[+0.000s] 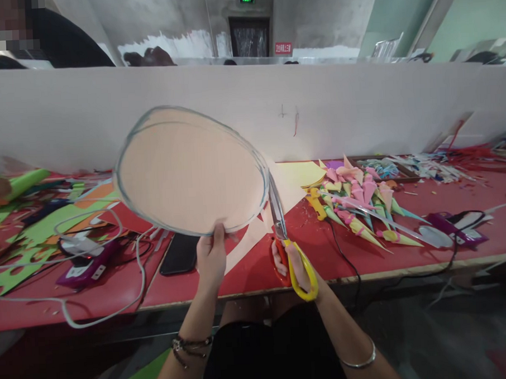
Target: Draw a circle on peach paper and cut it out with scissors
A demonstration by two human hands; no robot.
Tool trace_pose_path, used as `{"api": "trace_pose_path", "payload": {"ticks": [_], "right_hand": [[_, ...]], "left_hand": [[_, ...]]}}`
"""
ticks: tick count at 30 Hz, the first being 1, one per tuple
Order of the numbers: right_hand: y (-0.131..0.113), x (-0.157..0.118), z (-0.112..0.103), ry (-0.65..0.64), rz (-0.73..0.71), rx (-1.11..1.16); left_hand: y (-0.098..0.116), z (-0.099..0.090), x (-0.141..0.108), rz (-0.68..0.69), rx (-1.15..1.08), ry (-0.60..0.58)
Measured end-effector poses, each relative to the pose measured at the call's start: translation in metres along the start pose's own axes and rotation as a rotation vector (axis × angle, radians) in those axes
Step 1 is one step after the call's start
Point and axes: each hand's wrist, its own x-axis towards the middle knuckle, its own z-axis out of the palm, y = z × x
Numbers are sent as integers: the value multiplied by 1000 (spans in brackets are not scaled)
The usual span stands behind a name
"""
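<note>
A large peach paper oval (193, 170) with sketchy dark outlines along its border is held up over the table. My left hand (212, 255) pinches its lower edge, thumb on the near face. In my right hand (296, 266) is a pair of scissors (279, 224) with one yellow and one red handle loop, fingers through the loops. The blades point upward against the oval's right edge and look nearly closed. A strip of peach paper (249, 240) hangs or lies below the oval, beside the blades.
Right of the scissors lie a yellow glue gun (316, 203) and a pile of small pink and green paper cones (362, 196). A black phone (178, 254), purple power strips (82, 269) with cables and green paper scraps (70, 217) lie left. A white partition (337, 107) stands behind.
</note>
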Motion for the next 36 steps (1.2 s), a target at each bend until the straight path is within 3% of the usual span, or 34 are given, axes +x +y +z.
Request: {"api": "trace_pose_path", "payload": {"ticks": [6,18,28,36], "right_hand": [[-2,3,0,8,-68,-2],[-12,1,3,177,-18,-56],[-10,1,0,162,13,-55],[-7,1,-5,130,48,-27]], "left_hand": [[13,-6,-2,50,189,-104],[16,-7,-1,29,194,-102],[13,-13,4,24,143,-63],[14,-27,14,36,154,-125]]}}
